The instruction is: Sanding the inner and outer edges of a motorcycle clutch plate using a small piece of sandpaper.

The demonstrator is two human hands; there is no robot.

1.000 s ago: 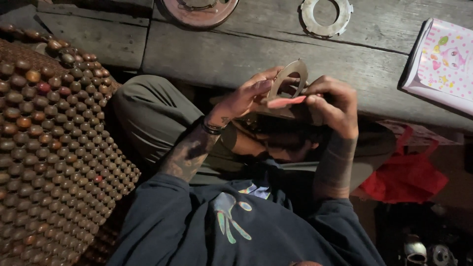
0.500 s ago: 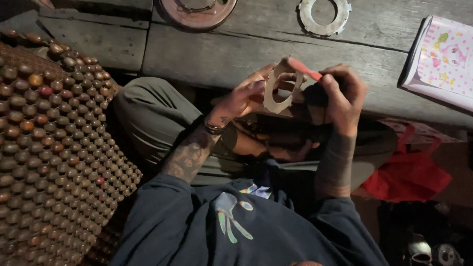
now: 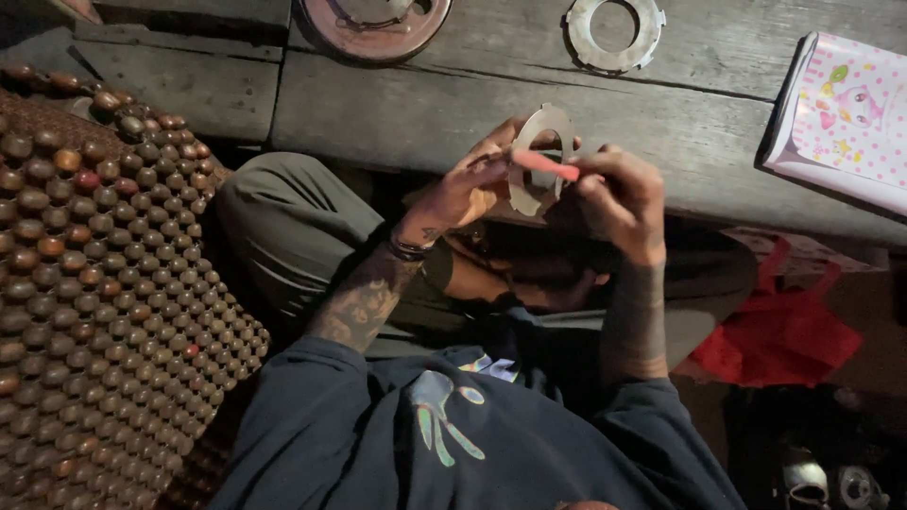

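My left hand (image 3: 465, 187) pinches a flat metal ring plate (image 3: 537, 161) by its lower left edge and holds it upright above my lap. My right hand (image 3: 619, 194) grips a thin pink stick-like tool (image 3: 546, 164), whose tip lies across the face of the plate near its central hole. Both hands are close together over my crossed legs, just in front of the wooden plank floor (image 3: 425, 113). My left wrist carries dark bracelets.
A toothed metal ring (image 3: 614, 33) and a rusty round disc part (image 3: 373, 24) lie on the planks ahead. A pink patterned booklet (image 3: 846, 104) sits at the right. A wooden bead mat (image 3: 94, 283) fills the left. A red cloth (image 3: 779, 331) lies at my right leg.
The plate has turned in my left hand and shifted slightly. The pink tool in my right hand has moved across the plate's face.
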